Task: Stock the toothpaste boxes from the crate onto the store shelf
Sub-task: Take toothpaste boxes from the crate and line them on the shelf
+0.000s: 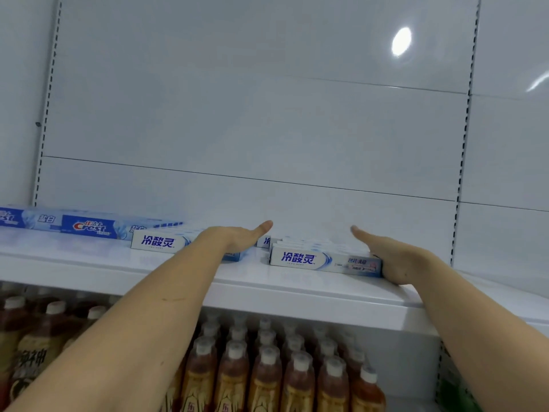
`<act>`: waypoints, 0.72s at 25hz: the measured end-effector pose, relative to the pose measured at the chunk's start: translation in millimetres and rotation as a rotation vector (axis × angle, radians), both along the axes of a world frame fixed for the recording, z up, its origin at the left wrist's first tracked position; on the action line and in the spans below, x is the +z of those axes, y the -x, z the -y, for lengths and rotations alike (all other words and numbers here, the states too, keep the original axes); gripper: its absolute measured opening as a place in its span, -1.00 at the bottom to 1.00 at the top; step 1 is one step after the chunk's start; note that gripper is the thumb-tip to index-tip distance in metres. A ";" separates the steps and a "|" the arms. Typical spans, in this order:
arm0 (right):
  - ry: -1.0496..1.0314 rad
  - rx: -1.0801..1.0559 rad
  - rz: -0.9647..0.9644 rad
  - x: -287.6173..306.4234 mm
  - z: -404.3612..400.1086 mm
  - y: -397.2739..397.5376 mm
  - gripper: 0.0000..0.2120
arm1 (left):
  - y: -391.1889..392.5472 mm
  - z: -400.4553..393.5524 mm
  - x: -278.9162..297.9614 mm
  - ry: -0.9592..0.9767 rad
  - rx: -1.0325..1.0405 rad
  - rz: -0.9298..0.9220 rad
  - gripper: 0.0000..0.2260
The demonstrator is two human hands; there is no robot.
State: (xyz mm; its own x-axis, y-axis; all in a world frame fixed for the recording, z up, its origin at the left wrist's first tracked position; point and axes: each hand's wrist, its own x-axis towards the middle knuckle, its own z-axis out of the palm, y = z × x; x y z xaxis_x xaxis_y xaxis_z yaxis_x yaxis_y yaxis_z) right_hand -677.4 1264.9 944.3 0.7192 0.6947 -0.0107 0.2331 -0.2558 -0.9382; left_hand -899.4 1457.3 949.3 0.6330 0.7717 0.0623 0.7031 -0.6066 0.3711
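Observation:
White and blue toothpaste boxes lie on the white shelf. One row sits at the middle right, with my right hand flat against its right end, fingers stretched along the boxes. A second row lies left of it, and my left hand rests flat over its right end, thumb pointing to the back. Neither hand grips a box. Blue Crest boxes lie at the far left. The crate is out of view.
The shelf's white back panel rises behind the boxes, with slotted uprights at both sides. Below the shelf stand several brown drink bottles with white caps. Bare shelf surface lies to the right of my right hand.

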 end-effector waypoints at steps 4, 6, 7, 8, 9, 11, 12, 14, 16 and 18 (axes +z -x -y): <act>0.016 -0.113 -0.006 -1.1 -21.6 12.1 -0.49 | 0.7 -2.8 0.3 0.086 -0.036 0.029 -0.04; 0.042 -0.083 0.029 -1.3 -40.9 28.4 -0.51 | 2.1 -3.8 1.4 0.158 -0.044 0.038 0.00; 0.051 -0.068 0.046 -1.5 -48.6 34.4 -0.52 | 3.3 -3.0 2.5 0.180 -0.043 0.041 0.00; 0.052 -0.065 0.057 -1.4 -51.7 39.4 -0.55 | 3.8 -2.2 3.3 0.183 -0.039 0.037 -0.01; 0.042 -0.065 0.043 -1.2 -53.2 42.6 -0.60 | 3.9 -0.8 3.2 0.171 -0.034 0.024 -0.04; 0.005 -0.059 -0.004 -2.1 -51.5 45.7 -0.67 | 2.3 -2.0 1.4 0.113 -0.051 -0.004 -0.11; -0.011 -0.066 -0.002 -4.5 -50.0 44.1 -0.64 | 1.4 -3.4 0.3 0.077 -0.069 -0.025 -0.16; -0.009 -0.085 0.031 -7.0 -49.9 40.3 -0.54 | 0.2 -5.8 -2.0 0.037 -0.083 -0.061 -0.21; 0.028 -0.079 0.056 -8.4 -50.1 38.7 -0.49 | -0.7 -8.6 -3.2 0.004 -0.076 -0.074 -0.21; 0.080 -0.054 0.059 -4.9 -49.1 40.7 -0.46 | 0.5 -7.5 0.0 -0.011 -0.067 -0.085 -0.24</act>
